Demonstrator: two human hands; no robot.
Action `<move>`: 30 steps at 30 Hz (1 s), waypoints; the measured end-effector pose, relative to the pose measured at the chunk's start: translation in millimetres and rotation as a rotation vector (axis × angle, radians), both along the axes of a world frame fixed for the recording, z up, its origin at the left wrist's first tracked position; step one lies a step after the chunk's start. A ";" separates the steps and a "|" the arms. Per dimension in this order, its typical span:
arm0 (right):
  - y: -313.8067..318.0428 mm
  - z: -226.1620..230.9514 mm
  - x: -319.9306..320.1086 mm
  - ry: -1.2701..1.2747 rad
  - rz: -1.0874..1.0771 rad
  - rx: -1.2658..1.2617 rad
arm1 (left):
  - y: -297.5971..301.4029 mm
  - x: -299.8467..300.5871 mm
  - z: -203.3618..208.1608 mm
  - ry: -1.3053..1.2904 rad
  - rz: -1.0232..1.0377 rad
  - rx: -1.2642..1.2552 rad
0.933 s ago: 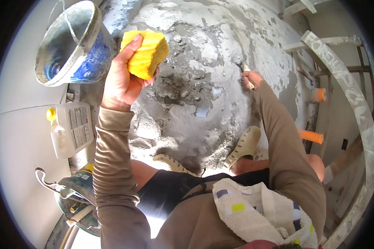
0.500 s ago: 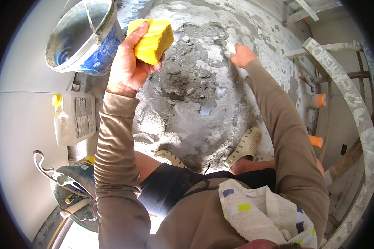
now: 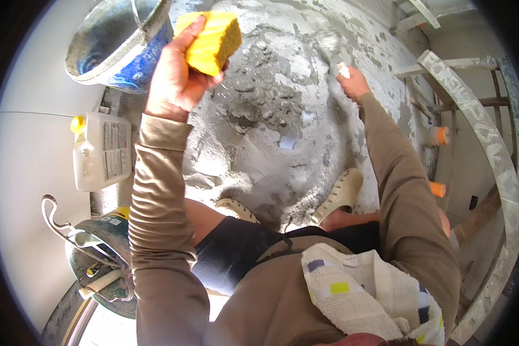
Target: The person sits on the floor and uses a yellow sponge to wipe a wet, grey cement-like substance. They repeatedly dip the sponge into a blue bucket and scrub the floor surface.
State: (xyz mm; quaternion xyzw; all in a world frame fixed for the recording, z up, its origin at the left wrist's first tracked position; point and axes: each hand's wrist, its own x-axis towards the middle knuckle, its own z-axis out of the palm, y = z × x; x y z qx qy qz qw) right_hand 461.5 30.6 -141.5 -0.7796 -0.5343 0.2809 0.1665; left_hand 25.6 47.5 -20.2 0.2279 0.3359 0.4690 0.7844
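Note:
A thick yellow sponge (image 3: 214, 41) is gripped in my left hand (image 3: 175, 81), thumb on top, held up beside the blue bucket. My right hand (image 3: 354, 84) is closed around the pale handle of a trowel (image 3: 330, 44). Its blade, smeared by motion, points away from me over the far right side of the wet grey mortar (image 3: 259, 101). This mortar lies spread on the ground in front of my feet, lumpy in the middle and smoother around it. A small puddle (image 3: 288, 142) shines at its right.
A mortar-stained blue bucket (image 3: 135, 66) stands at the far left. Nearer are a white jug (image 3: 102, 151) with a yellow cap and a dark green bucket (image 3: 101, 242) holding tools. At right are a spattered ladder-like frame (image 3: 483, 109) and orange-capped pipes (image 3: 441, 136). My clogs (image 3: 341, 193) flank the mortar.
My right hand has moved to the right and slightly nearer, and the trowel blade now shows beyond it. My left hand still holds the sponge. The whole view has shifted a little.

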 end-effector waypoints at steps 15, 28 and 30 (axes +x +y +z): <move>-54.5 -90.8 77.3 0.620 -0.441 -0.404 | 3.2 14.5 -8.2 0.071 -0.075 -0.046; 17.5 -28.7 50.8 0.740 -0.361 -0.191 | 2.2 17.8 -2.8 0.062 -0.036 -0.052; 11.4 -4.0 30.8 0.574 -0.224 -0.117 | 3.2 21.6 -4.9 0.060 -0.078 -0.018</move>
